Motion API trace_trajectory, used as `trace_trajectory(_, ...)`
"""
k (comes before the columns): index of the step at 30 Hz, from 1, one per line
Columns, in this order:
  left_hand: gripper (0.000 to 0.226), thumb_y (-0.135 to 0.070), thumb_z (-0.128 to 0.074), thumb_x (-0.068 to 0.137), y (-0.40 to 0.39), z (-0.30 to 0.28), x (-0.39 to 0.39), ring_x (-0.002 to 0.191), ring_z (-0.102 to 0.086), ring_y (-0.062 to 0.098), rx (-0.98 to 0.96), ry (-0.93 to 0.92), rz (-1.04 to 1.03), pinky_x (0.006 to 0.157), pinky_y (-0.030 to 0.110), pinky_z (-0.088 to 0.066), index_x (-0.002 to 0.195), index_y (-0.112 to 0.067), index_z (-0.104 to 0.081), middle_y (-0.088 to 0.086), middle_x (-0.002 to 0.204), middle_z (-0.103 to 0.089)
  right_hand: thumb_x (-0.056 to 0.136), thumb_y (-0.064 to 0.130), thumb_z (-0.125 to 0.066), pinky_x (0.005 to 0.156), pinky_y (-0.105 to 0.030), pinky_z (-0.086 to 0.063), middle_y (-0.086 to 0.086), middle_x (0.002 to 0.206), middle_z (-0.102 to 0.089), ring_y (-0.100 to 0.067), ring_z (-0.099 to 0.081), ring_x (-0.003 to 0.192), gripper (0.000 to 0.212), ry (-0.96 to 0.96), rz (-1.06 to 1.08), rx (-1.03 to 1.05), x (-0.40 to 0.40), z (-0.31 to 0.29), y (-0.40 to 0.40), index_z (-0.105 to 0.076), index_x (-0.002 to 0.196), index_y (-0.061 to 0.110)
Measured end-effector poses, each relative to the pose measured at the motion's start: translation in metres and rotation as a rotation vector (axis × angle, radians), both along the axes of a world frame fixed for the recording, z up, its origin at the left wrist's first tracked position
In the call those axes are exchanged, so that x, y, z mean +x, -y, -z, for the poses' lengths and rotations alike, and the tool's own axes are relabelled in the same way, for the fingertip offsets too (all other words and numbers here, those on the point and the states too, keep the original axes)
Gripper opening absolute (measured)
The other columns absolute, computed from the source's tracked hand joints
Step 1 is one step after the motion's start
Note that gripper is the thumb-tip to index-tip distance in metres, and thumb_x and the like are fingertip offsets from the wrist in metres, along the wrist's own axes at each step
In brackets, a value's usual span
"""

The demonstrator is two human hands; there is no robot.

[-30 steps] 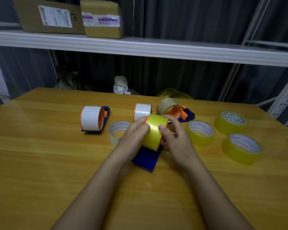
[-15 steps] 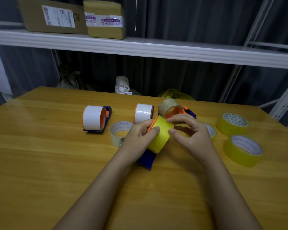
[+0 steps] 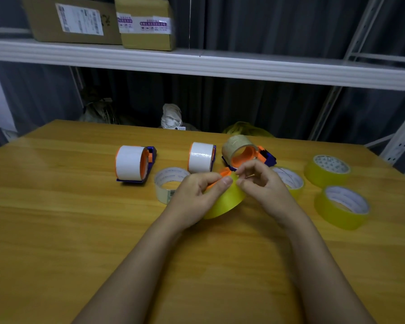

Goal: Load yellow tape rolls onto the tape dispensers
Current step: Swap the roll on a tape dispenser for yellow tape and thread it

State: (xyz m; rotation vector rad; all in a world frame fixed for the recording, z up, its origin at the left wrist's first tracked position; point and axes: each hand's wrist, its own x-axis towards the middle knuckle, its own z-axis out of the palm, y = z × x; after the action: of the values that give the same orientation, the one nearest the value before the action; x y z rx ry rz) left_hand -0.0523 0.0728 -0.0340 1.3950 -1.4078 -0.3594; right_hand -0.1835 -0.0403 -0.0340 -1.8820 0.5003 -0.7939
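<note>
Yellow tape roll (image 3: 227, 202) gripped between both hands

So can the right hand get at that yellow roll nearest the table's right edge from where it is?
Probably yes: the yellow roll lies flat on bare table, nothing between it and the right hand, though that hand is busy.

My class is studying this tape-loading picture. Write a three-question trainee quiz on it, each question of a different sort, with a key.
1. True or false: the left hand grips the yellow tape roll.
2. How many yellow rolls lie flat on the table, to the right of the hands?
3. The right hand is: A) resting flat on the table, B) pinching at the roll's top edge, C) lifting a cardboard box.

Key: 1 true; 2 three; 3 B.
</note>
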Motion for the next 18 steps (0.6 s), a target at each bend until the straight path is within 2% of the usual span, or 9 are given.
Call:
trace_trajectory(3, 0.060, -0.057, -0.042, 0.083, 0.001, 0.003, 0.001, 0.047, -0.035, 0.008, -0.016, 0.052, -0.076, 0.047, 0.031, -0.024, 0.059, -0.003, -0.049, -0.001, 0.050, -0.034, 0.071, 0.022, -0.059, 0.064, -0.024, -0.044, 0.008, 0.074, -0.054, -0.015, -0.048, 0.070, 0.012, 0.027, 0.009, 0.044, 0.001, 0.002, 0.000, -0.061, 0.082, 0.020)
trace_trajectory(5, 0.066, -0.062, -0.037, 0.081, 0.002, 0.006, 0.003, 0.042, -0.029, 0.008, -0.022, 0.052, -0.163, 0.044, 0.029, -0.020, 0.052, -0.003, -0.039, -0.005, 0.046, -0.028, 0.072, 0.021, -0.060, 0.064, -0.027, -0.044, 0.012, 0.072, -0.054, -0.018, -0.047, 0.070, 0.010, 0.042, -0.007, 0.061, 0.002, 0.002, -0.001, -0.060, 0.081, 0.019)
trace_trajectory(7, 0.068, -0.063, -0.034, 0.081, 0.003, 0.008, 0.006, 0.040, -0.029, 0.009, -0.034, 0.048, -0.218, 0.043, 0.027, -0.017, 0.049, -0.003, -0.038, -0.008, 0.042, -0.026, 0.072, 0.026, -0.064, 0.065, -0.026, -0.044, 0.009, 0.075, -0.053, -0.018, -0.046, 0.072, 0.015, 0.032, -0.029, 0.073, 0.003, 0.002, -0.003, -0.059, 0.084, 0.018)
trace_trajectory(9, 0.068, -0.062, -0.035, 0.084, 0.003, 0.010, 0.007, 0.039, -0.031, 0.010, -0.023, 0.085, -0.245, 0.043, 0.028, -0.017, 0.047, -0.006, -0.037, -0.007, 0.039, -0.029, 0.072, 0.029, -0.066, 0.064, -0.029, -0.041, 0.001, 0.077, -0.048, -0.019, -0.042, 0.071, 0.021, 0.018, -0.036, 0.082, 0.004, 0.003, -0.004, -0.056, 0.084, 0.016)
trace_trajectory(12, 0.062, -0.059, -0.033, 0.088, 0.004, 0.011, 0.008, 0.040, -0.034, 0.012, -0.005, 0.145, -0.269, 0.043, 0.031, -0.018, 0.045, -0.013, -0.036, -0.007, 0.039, -0.036, 0.072, 0.029, -0.064, 0.066, -0.034, -0.039, 0.000, 0.073, -0.045, -0.019, -0.040, 0.070, 0.021, 0.004, -0.031, 0.088, 0.005, 0.003, -0.004, -0.054, 0.083, 0.015)
trace_trajectory(16, 0.068, -0.057, -0.033, 0.089, 0.005, 0.012, 0.008, 0.041, -0.035, 0.013, -0.021, 0.151, -0.279, 0.043, 0.033, -0.020, 0.046, -0.004, -0.039, -0.006, 0.038, -0.033, 0.071, 0.021, -0.057, 0.062, -0.031, -0.039, 0.008, 0.055, -0.044, -0.010, -0.042, 0.059, 0.010, 0.031, 0.014, 0.094, 0.007, 0.005, -0.003, -0.056, 0.079, 0.015)
trace_trajectory(18, 0.072, -0.060, -0.029, 0.086, 0.005, 0.012, 0.008, 0.040, -0.035, 0.014, -0.031, 0.155, -0.275, 0.044, 0.037, -0.022, 0.048, 0.000, -0.040, -0.006, 0.038, -0.030, 0.072, 0.023, -0.056, 0.061, -0.030, -0.040, 0.007, 0.055, -0.043, -0.008, -0.042, 0.057, 0.011, 0.029, 0.009, 0.107, 0.008, 0.005, -0.004, -0.055, 0.079, 0.014)
